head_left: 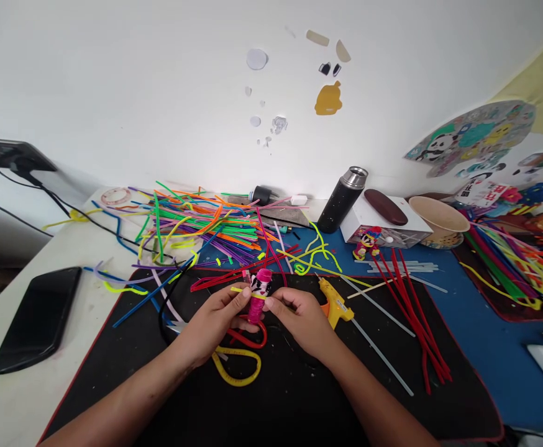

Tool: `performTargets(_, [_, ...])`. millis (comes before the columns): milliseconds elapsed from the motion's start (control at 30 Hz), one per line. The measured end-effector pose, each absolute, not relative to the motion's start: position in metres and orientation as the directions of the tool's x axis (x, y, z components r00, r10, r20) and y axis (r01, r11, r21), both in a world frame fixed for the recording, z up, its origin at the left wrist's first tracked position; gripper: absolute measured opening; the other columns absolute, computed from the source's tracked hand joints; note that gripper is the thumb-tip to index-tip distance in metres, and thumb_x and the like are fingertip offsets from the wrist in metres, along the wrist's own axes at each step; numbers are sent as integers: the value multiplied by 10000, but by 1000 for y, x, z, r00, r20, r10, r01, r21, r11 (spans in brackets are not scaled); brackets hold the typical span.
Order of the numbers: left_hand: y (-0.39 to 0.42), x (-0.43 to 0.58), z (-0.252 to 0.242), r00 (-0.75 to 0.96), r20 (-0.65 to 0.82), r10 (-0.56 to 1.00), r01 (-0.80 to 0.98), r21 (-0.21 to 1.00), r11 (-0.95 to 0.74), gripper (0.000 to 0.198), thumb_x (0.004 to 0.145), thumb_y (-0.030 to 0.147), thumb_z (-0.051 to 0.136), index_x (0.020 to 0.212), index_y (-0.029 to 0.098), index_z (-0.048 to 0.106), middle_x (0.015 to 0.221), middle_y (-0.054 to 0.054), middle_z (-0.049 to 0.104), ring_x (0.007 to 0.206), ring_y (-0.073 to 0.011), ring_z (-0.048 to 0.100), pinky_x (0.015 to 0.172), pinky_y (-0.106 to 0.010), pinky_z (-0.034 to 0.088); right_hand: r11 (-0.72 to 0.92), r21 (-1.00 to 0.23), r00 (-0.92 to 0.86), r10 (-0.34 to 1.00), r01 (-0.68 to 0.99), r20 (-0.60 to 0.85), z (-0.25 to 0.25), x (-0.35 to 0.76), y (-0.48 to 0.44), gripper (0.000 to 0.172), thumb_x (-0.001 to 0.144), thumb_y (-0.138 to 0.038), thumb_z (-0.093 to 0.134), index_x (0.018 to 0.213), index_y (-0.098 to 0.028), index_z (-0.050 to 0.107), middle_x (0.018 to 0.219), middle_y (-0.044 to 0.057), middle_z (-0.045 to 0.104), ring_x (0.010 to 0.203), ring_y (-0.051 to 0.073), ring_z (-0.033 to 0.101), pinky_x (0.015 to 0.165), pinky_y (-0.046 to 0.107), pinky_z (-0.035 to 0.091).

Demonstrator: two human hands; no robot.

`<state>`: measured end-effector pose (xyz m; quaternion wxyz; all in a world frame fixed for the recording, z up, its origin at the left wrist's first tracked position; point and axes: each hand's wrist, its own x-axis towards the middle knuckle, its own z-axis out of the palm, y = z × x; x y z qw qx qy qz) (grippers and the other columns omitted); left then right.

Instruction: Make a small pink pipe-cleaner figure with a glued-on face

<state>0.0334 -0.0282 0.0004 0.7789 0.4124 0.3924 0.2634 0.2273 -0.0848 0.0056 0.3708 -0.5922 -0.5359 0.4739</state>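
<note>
A small pink figure (257,298) with a black-and-white face and a yellow band stands upright between my two hands, over the black mat (299,397). My left hand (220,316) pinches its left side, with a short yellow piece near the thumb. On the other side, the thumb and fingers of my right hand (302,316) close on the figure's edge. Red-handled scissors (258,340) lie partly hidden behind my left hand. Below them is a looped yellow measuring tape (238,382). A yellow glue gun (334,301) rests just right of my right hand.
Coloured pipe cleaners (206,226) are heaped at the back. Red pipe cleaners (415,323) and glue sticks lie on the right. A black flask (341,202), a finished-looking figure (367,243) and a bowl (439,217) stand behind. A phone (36,320) lies at left.
</note>
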Motion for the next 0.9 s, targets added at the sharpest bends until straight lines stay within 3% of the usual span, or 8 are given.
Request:
performTargets(300, [-29, 37, 7, 536, -418, 733, -155, 805, 573, 466, 791, 565, 858, 965, 138, 785, 943, -109, 788, 787, -210, 727, 672, -298, 637, -146, -965, -36, 987, 219, -157, 6, 227, -86, 327, 999, -461, 615, 889, -182, 746, 820, 19, 695, 766, 172, 584, 699, 279, 442])
performTargets(533, [-29, 36, 7, 548, -454, 703, -223, 731, 645, 389, 776, 480, 898, 900, 133, 774, 869, -97, 782, 785, -222, 746, 638, -291, 647, -188, -968, -23, 981, 166, -194, 8, 229, -85, 389, 957, -557, 644, 836, -193, 712, 613, -42, 492, 600, 139, 445, 590, 278, 363])
performTargets(900, [-28, 34, 4, 594, -482, 644, -274, 632, 725, 283, 834, 369, 868, 948, 136, 757, 901, -98, 782, 744, -207, 746, 591, -270, 638, -237, -968, -21, 971, 78, -239, 5, 232, -86, 454, 901, -641, 687, 847, -191, 707, 591, -56, 453, 544, 117, 374, 521, 268, 287])
